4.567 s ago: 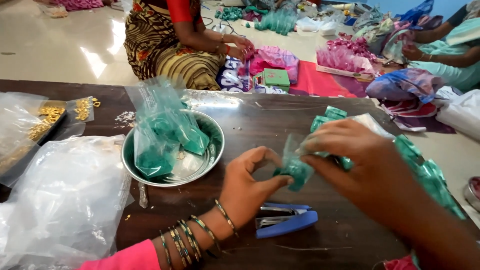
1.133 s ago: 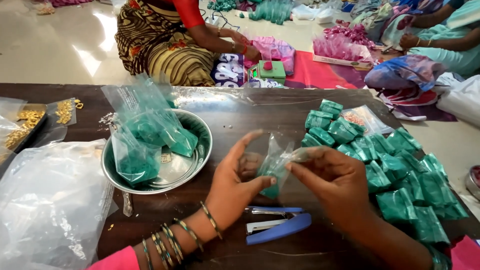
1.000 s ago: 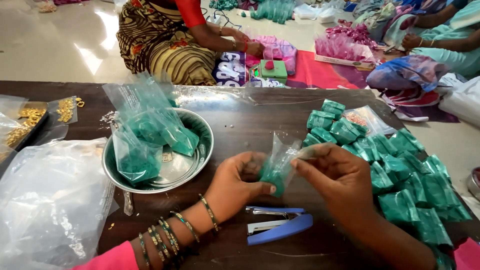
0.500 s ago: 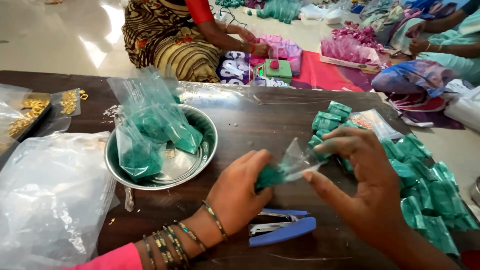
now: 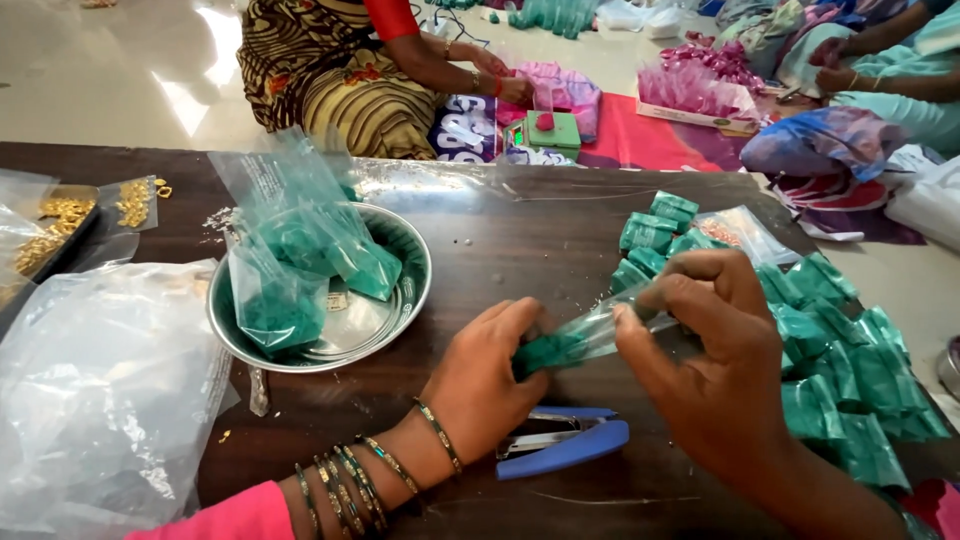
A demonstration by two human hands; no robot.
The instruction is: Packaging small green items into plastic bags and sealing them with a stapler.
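Head view: a small green-filled packet (image 5: 570, 345) was pinched between left hand (image 5: 490, 385) and right hand (image 5: 715, 370) (unstapled); finished packets (image 5: 840, 370) were heaped right, filled bags (image 5: 300, 265) remained left.

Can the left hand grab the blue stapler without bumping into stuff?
Probably yes. The blue stapler lies on the table right beside the left hand, with nothing between them. But that hand and the right hand are both holding a small clear packet, so it's busy.

bright daylight, glare on floor (image 5: 200, 70), sharp focus
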